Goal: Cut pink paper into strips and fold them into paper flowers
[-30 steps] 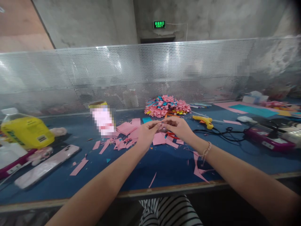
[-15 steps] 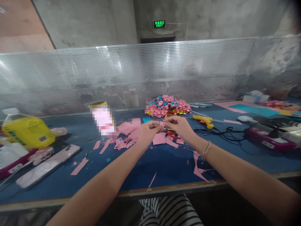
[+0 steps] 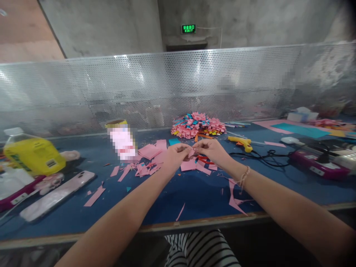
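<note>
Between my fingertips is a small piece of pink paper point(image 3: 191, 152), partly covered by the fingers. My left hand point(image 3: 178, 155) pinches it from the left, and my right hand point(image 3: 209, 150) pinches it from the right. Under and beside the hands lie pink paper sheets point(image 3: 150, 151) and narrow cut strips. Red-handled scissors point(image 3: 205, 160) rest just below my right hand, partly hidden. Behind the hands is a heap of pink, blue and yellow paper flowers point(image 3: 196, 124).
A yellow glue gun point(image 3: 241, 142) with a black cord and a purple power strip point(image 3: 319, 162) are on the right. On the left are a phone point(image 3: 58, 194), a bottle of yellow liquid point(image 3: 33, 154) and a yellow can point(image 3: 122, 141). A perforated metal screen point(image 3: 155, 89) stands behind.
My right fingertips have come down and in towards the left ones. The small pink paper has turned and looks more folded. Everything else on the table stays put.
</note>
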Tool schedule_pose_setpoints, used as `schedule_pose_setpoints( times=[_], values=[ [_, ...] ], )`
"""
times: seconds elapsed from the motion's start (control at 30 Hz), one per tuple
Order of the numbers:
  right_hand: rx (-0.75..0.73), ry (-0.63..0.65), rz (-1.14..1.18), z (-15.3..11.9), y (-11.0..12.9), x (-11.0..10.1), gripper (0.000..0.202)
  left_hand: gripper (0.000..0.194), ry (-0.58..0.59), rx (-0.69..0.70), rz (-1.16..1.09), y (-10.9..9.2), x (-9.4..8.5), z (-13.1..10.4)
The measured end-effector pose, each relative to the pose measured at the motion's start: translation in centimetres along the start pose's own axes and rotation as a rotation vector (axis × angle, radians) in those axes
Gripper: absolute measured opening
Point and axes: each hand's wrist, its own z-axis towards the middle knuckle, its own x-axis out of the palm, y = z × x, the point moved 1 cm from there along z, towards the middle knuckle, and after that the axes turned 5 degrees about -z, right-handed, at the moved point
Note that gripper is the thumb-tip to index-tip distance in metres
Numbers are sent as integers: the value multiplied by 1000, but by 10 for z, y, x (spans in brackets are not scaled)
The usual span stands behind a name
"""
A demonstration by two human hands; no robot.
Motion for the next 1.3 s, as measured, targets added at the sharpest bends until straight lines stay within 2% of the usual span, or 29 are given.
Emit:
schedule_pose_setpoints(
  times=[0.17, 0.27, 0.37, 0.63, 0.73, 0.83, 0.93, 1.03, 1.13, 1.3],
  values=[
    [8, 16, -64, 0, -2, 4, 14, 9, -15, 143, 230, -2, -1, 0],
    [0, 31, -123, 0, 0, 5, 15, 11, -5, 148, 282, -5, 2, -3],
    [-19, -1, -185, -2, 4, 3, 14, 11, 3, 140, 282, -7, 4, -5],
    [-69, -64, -307, -5, 9, 4, 9, 12, -7, 266, 458, -5, 1, -4],
    [-106, -120, -374, -6, 8, 4, 11, 11, -63, 300, 485, -5, -1, -3],
    [-216, -221, -443, -7, 9, 3, 11, 19, -136, 224, 407, -5, -1, -2],
    [-375, -282, -498, -7, 11, 3, 9, 26, -61, 40, 117, -3, 2, -1],
    [-457, -267, -501, -7, 11, 4, 8, 20, -3, -35, -113, -3, 6, -2],
    [-422, -231, -468, -7, 10, 5, 8, 16, -5, -27, -183, -3, 5, -2],
    [-250, -222, -215, -6, 7, 3, 18, 17, -18, 33, -213, 0, 1, 1]
  ],
)
